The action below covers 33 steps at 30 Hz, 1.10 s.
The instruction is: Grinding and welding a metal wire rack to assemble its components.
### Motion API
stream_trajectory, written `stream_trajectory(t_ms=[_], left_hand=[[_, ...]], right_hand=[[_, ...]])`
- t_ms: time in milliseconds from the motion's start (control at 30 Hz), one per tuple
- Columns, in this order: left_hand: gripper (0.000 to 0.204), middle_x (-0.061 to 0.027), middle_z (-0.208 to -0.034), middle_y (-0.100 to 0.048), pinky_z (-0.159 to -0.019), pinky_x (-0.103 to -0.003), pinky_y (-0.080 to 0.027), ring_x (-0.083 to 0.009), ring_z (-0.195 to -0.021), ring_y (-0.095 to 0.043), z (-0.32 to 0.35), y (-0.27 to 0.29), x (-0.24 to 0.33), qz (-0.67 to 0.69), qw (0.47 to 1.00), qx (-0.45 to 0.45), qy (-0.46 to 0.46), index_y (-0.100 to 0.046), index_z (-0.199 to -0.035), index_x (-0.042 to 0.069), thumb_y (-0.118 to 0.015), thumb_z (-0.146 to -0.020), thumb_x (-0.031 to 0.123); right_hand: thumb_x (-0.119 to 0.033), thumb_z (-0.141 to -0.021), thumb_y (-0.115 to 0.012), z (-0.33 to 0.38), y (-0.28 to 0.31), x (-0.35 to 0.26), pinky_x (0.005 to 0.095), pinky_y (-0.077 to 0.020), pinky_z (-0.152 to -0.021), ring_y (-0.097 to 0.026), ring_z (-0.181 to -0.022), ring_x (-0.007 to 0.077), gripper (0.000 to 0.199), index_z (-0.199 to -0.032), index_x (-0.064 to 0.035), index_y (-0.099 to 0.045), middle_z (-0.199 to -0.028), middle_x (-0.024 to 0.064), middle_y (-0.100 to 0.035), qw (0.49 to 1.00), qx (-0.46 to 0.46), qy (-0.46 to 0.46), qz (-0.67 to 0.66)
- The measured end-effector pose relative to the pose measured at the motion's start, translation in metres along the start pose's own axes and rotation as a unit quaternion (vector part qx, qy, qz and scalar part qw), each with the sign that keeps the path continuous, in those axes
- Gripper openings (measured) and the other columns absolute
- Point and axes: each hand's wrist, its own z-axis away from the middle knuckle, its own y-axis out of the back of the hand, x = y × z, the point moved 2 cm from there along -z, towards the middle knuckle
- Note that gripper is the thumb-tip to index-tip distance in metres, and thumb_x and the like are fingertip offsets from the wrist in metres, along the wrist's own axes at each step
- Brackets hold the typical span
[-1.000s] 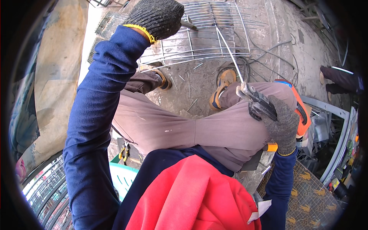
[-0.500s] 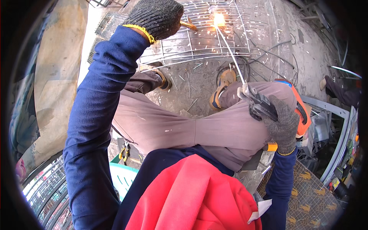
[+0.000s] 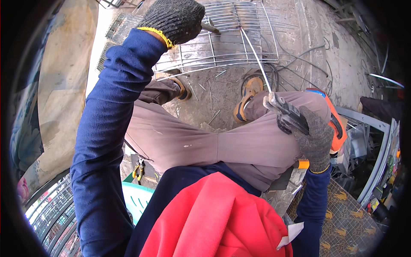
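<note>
My right hand [image 3: 317, 139], in a dark grey knitted glove, is closed around a black welding electrode holder [image 3: 289, 112] over my right thigh. A long pale welding rod [image 3: 257, 58] runs from its jaws to the wire grille [image 3: 214, 53], its tip at or very near a crossing of the wires. No arc glows there. My left hand [image 3: 173, 21], gloved with a yellow cuff, is a fist above the grille's left part. A short, dull metal piece [image 3: 210, 27] sticks out of it; its kind and whether it touches the wires I cannot tell.
Black cables [image 3: 299, 60] lie behind my right shoe [image 3: 253, 88]. Thin rod stubs [image 3: 210, 92] litter the floor. Yellow-handled pliers [image 3: 139, 170] lie beside my left thigh. An orange-and-blue object [image 3: 338, 126] stands at my right knee, with a grey metal frame [image 3: 364, 118] beyond.
The bright arc and flying sparks at the rod's tip have gone out, and the wires now look darker. Both hands have hardly moved. At far right, another person's leg has shifted slightly.
</note>
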Motion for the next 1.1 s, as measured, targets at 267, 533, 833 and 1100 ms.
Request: stream_trajectory(t_ms=[267, 533, 833, 1100], left_hand=[[0.023, -0.0181, -0.068, -0.065, -0.061, -0.048, -0.052, -0.0372, -0.065, -0.066, -0.0016, -0.0026, -0.0017, -0.02, 1.0, 0.013, -0.017, -0.071, -0.072, 0.007, -0.06, -0.074, 0.027], [0.023, -0.0184, -0.068, -0.065, -0.061, -0.048, -0.052, -0.0376, -0.064, -0.066, -0.0028, -0.0034, -0.0018, -0.026, 0.999, 0.009, -0.017, -0.071, -0.071, 0.007, -0.06, -0.074, 0.027], [0.024, -0.0178, -0.069, -0.066, -0.062, -0.048, -0.052, -0.0366, -0.065, -0.066, -0.0021, -0.0012, -0.0002, -0.031, 0.999, 0.005, -0.016, -0.071, -0.073, 0.007, -0.061, -0.074, 0.029], [0.025, -0.0177, -0.068, -0.066, -0.062, -0.047, -0.051, -0.0354, -0.064, -0.065, -0.0001, -0.0021, -0.0014, -0.034, 0.998, 0.045, -0.037, -0.071, -0.072, 0.005, -0.062, -0.073, 0.028]], right_hand=[[-0.024, -0.07, -0.082, 0.0009, 0.0001, -0.0001, 0.0368, -0.0564, -0.073, -0.071, -0.082, 0.0267, 0.048, -0.111, -0.0051, -0.067, -0.095, 0.0104, -0.071, 1.0, -0.018, -0.018, 0.0], [-0.025, -0.071, -0.081, -0.0021, 0.0017, -0.0026, 0.0365, -0.0565, -0.072, -0.071, -0.081, 0.0262, 0.047, -0.111, -0.0061, -0.066, -0.094, 0.0096, -0.071, 1.0, -0.022, -0.018, -0.002], [-0.026, -0.071, -0.081, -0.0038, 0.0008, -0.0035, 0.036, -0.0564, -0.07, -0.071, -0.079, 0.0257, 0.046, -0.111, -0.0074, -0.067, -0.092, 0.0082, -0.071, 1.0, -0.021, -0.016, 0.009], [-0.023, -0.071, -0.081, -0.0069, 0.0017, -0.0046, 0.0353, -0.0566, -0.068, -0.071, -0.076, 0.0266, 0.043, -0.108, -0.0075, -0.067, -0.089, 0.0082, -0.071, 0.999, -0.011, -0.011, -0.029]])
